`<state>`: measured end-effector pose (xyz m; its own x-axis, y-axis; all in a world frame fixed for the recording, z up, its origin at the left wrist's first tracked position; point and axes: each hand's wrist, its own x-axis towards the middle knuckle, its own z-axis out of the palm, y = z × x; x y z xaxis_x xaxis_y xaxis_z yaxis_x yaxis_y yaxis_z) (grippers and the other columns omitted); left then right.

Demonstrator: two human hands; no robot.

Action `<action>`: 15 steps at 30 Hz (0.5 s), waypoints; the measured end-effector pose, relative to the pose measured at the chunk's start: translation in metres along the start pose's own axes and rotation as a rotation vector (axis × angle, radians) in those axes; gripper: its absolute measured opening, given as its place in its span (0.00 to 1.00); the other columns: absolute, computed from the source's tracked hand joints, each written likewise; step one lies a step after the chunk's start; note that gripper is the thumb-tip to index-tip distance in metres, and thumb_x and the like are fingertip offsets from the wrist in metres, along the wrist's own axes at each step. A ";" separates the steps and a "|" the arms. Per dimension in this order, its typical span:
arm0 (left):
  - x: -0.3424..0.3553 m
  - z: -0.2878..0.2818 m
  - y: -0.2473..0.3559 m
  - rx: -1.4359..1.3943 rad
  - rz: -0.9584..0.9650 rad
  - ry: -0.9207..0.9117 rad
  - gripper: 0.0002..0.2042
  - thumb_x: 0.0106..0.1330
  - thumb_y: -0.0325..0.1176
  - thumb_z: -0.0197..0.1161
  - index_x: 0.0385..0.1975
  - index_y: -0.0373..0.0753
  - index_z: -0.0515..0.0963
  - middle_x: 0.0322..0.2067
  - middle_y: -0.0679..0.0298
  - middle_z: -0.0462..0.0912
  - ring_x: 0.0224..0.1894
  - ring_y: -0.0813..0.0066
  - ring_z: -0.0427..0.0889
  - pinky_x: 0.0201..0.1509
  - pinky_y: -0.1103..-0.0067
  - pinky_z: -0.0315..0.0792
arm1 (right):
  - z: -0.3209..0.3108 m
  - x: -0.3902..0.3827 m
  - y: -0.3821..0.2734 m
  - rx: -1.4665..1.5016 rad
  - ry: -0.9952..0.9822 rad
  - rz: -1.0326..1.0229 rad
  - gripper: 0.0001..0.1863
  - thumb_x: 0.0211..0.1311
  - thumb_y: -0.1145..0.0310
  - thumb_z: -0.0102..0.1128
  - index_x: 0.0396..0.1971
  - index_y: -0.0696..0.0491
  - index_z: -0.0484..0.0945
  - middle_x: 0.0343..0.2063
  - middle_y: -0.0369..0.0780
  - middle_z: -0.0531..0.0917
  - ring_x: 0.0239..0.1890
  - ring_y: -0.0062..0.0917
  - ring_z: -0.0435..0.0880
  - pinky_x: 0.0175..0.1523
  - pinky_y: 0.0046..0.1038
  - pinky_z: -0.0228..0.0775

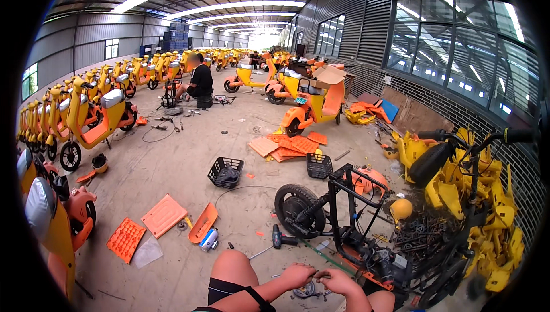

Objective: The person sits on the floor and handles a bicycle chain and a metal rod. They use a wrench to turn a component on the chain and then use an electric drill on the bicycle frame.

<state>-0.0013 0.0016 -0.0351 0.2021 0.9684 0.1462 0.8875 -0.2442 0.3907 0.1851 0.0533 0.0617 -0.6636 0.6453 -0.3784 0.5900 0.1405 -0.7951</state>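
Note:
At the bottom middle, my left hand (298, 276) and my right hand (337, 281) come together, fingers closed in a pinch. Between their fingertips is something small and dark that I cannot make out. Just below them, a round metal part (305, 290) lies on the floor, partly hidden by my left hand. To the right stands a stripped black scooter frame (344, 237) with its rear wheel (299, 210) and handlebar. A cordless drill (282, 237) lies beside that wheel, and a green strip (326, 256) runs from it towards the frame.
Orange panels (165, 214), a spray can (209, 239) and black baskets (226, 172) lie on the floor ahead. Yellow body parts (492, 237) heap up at the right wall. Scooters (91, 117) line the left; another person (200, 80) sits further back.

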 end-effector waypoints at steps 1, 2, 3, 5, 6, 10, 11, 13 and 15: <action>0.002 -0.001 -0.001 -0.014 -0.015 -0.034 0.11 0.65 0.42 0.56 0.43 0.47 0.79 0.35 0.60 0.84 0.42 0.57 0.83 0.46 0.61 0.74 | -0.001 -0.002 -0.007 0.065 0.015 0.021 0.13 0.65 0.72 0.59 0.49 0.56 0.80 0.34 0.38 0.87 0.31 0.22 0.83 0.36 0.23 0.75; -0.001 -0.001 0.003 -0.062 -0.026 -0.016 0.12 0.66 0.42 0.55 0.45 0.48 0.78 0.34 0.59 0.84 0.41 0.55 0.83 0.45 0.60 0.74 | -0.001 -0.005 -0.007 0.033 0.034 -0.003 0.13 0.65 0.72 0.59 0.49 0.57 0.80 0.34 0.38 0.86 0.30 0.21 0.83 0.35 0.23 0.75; -0.001 -0.002 0.006 -0.109 -0.038 0.003 0.13 0.67 0.42 0.54 0.47 0.48 0.78 0.33 0.58 0.84 0.39 0.54 0.83 0.44 0.60 0.75 | -0.002 -0.006 -0.008 0.000 0.053 -0.027 0.13 0.65 0.72 0.60 0.49 0.57 0.80 0.33 0.38 0.86 0.29 0.21 0.83 0.35 0.23 0.75; 0.002 -0.006 0.012 -0.180 -0.029 0.023 0.15 0.67 0.42 0.55 0.52 0.49 0.77 0.33 0.56 0.84 0.38 0.52 0.83 0.42 0.60 0.75 | -0.006 -0.010 -0.012 -0.012 0.088 -0.062 0.13 0.64 0.72 0.61 0.48 0.58 0.79 0.32 0.38 0.85 0.28 0.20 0.82 0.34 0.24 0.75; 0.003 -0.010 0.012 -0.202 -0.017 0.020 0.17 0.67 0.41 0.56 0.55 0.50 0.75 0.33 0.56 0.84 0.38 0.51 0.82 0.41 0.60 0.75 | -0.006 -0.009 -0.012 0.015 0.097 -0.070 0.14 0.64 0.72 0.61 0.48 0.58 0.79 0.32 0.38 0.85 0.27 0.20 0.82 0.33 0.24 0.74; 0.005 -0.019 0.012 -0.230 0.045 0.085 0.20 0.68 0.40 0.56 0.59 0.48 0.73 0.35 0.53 0.84 0.39 0.49 0.82 0.40 0.60 0.75 | -0.006 -0.014 -0.024 0.011 0.200 -0.134 0.13 0.65 0.72 0.62 0.47 0.59 0.78 0.31 0.38 0.85 0.26 0.20 0.82 0.32 0.24 0.73; 0.003 -0.024 0.016 -0.251 0.024 0.102 0.17 0.68 0.41 0.56 0.55 0.48 0.75 0.34 0.53 0.84 0.39 0.49 0.82 0.41 0.60 0.75 | -0.005 -0.012 -0.020 0.062 0.217 -0.144 0.13 0.65 0.72 0.61 0.47 0.59 0.78 0.31 0.39 0.85 0.26 0.20 0.82 0.32 0.24 0.73; 0.000 -0.031 0.025 -0.284 -0.007 0.150 0.12 0.69 0.43 0.55 0.47 0.48 0.78 0.33 0.53 0.84 0.38 0.49 0.82 0.42 0.60 0.75 | -0.003 -0.012 -0.014 0.158 0.259 -0.181 0.12 0.65 0.72 0.61 0.47 0.58 0.78 0.31 0.39 0.85 0.27 0.20 0.82 0.32 0.24 0.73; 0.002 -0.026 0.019 -0.317 -0.054 0.127 0.11 0.69 0.43 0.56 0.42 0.44 0.78 0.34 0.53 0.83 0.40 0.49 0.82 0.43 0.59 0.74 | -0.003 -0.012 -0.017 0.188 0.329 -0.262 0.10 0.64 0.74 0.60 0.44 0.58 0.78 0.28 0.39 0.83 0.26 0.19 0.81 0.32 0.24 0.73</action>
<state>0.0050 -0.0020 -0.0038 0.0876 0.9711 0.2221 0.7188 -0.2160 0.6608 0.1840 0.0455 0.0815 -0.5797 0.8148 -0.0064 0.3076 0.2115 -0.9277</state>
